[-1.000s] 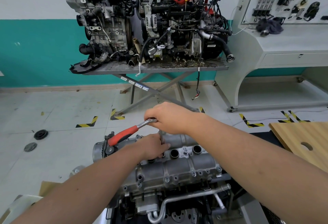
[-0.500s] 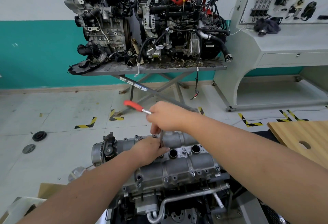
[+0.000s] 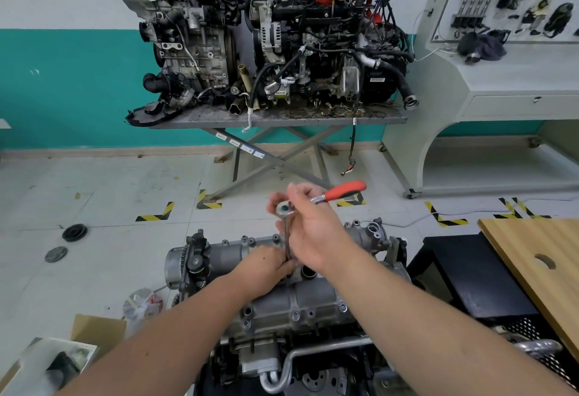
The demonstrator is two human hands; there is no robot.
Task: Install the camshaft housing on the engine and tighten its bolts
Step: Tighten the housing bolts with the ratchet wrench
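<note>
Up top, our right hand [image 3: 313, 232] curls around the ratchet [image 3: 316, 199] near its head, red handle pointing right. Below it, our left hand [image 3: 266, 265] pinches the foot of the long extension bar [image 3: 286, 239], steadying it upright on the camshaft housing [image 3: 300, 298]. That housing sits on the engine [image 3: 313, 364] right before us, bolts [image 3: 294, 315] dotted along its edge.

Two bare forearms rise from the lower frame edge, sleeveless as far as seen; left hand [image 3: 266, 265] and right hand [image 3: 308, 232] ungloved, no watch or rings.
</note>
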